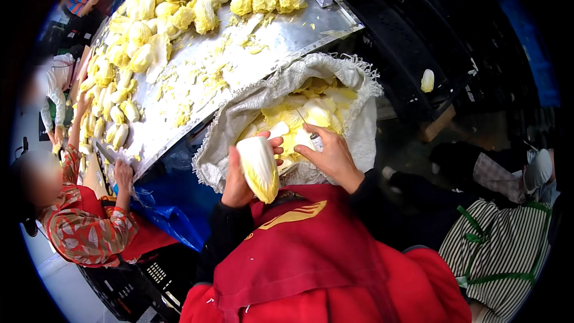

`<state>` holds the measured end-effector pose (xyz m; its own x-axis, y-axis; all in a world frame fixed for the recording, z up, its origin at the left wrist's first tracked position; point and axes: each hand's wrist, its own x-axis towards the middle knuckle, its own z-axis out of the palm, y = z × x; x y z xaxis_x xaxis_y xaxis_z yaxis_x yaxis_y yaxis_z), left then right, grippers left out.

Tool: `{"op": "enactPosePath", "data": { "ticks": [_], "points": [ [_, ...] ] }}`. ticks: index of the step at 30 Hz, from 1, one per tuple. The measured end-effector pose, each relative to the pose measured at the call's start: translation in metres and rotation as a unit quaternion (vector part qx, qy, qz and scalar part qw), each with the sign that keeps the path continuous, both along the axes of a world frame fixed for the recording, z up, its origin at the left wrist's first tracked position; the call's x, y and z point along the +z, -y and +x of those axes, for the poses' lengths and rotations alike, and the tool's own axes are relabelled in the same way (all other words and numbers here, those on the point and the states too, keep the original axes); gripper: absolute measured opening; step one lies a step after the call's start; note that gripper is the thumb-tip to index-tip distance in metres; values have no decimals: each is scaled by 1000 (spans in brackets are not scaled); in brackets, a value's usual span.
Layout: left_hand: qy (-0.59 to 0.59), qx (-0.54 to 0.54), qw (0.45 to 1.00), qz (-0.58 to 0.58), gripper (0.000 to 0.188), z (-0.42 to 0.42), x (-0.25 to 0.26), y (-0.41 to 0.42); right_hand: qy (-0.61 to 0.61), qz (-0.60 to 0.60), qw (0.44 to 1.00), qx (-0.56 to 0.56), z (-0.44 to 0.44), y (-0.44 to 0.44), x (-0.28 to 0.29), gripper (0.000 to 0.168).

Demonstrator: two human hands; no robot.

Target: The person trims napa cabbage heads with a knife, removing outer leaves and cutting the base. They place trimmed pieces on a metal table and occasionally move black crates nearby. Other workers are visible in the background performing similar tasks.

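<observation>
My left hand point(237, 179) holds a small napa cabbage heart point(258, 168), its white base up and its yellow leaf tips toward my red apron point(291, 242). In my right hand point(329, 152) is a knife point(315, 137); its thin blade points up and away over the sack, and the fingers wrap its handle. Both hands are above the near rim of an open white woven sack point(237, 116). Loose yellow and white cabbage leaves point(287, 114) fill the sack's mouth.
A metal table point(287, 36) beyond the sack bears heaped napa cabbages point(148, 31) and leaf scraps. At left, a co-worker point(89, 229) holds a knife point(105, 151). Black crates point(399, 45) stand at right, one holding a cabbage point(427, 80). Another person in a striped apron point(497, 242) is close at right.
</observation>
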<state>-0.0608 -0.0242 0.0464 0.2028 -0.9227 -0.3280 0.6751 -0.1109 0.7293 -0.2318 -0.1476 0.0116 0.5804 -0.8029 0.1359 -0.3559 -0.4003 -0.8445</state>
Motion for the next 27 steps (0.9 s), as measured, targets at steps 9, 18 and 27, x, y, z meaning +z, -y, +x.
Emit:
{"op": "enactPosePath", "data": {
  "ticks": [9, 18, 27],
  "points": [
    [-44, -5, 997, 71, 67, -13, -32, 0, 20, 309, 948, 71, 12, -20, 28, 30],
    [177, 26, 978, 106, 46, -14, -38, 4, 11, 134, 991, 15, 20, -23, 6, 28],
    [-44, 114, 992, 29, 59, 17, -28, -5, -88, -21, 995, -31, 10, 29, -21, 38]
  ]
}}
